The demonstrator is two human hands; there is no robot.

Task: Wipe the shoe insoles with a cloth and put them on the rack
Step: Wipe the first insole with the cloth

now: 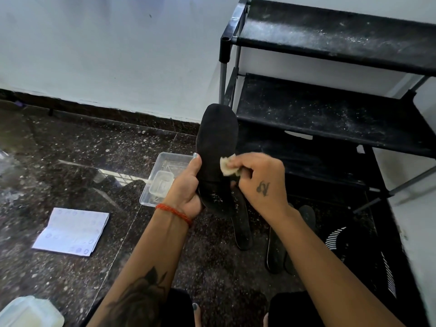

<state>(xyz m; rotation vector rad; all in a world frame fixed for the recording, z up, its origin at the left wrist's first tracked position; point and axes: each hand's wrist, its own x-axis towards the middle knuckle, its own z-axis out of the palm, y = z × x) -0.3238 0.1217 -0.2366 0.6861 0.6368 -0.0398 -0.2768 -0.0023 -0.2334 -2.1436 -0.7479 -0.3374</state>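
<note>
Left hand (pixel 186 190) grips the insole (pixel 215 156) heel; right hand (pixel 262 178) pinches the cloth (pixel 227 165) against it. Brace firmly, wipe long strokes toward the toe above both hands.

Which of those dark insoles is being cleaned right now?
The insole held upright in the left hand, with the right hand pressing the cloth on it. The other insoles lie flat on the floor.
</note>
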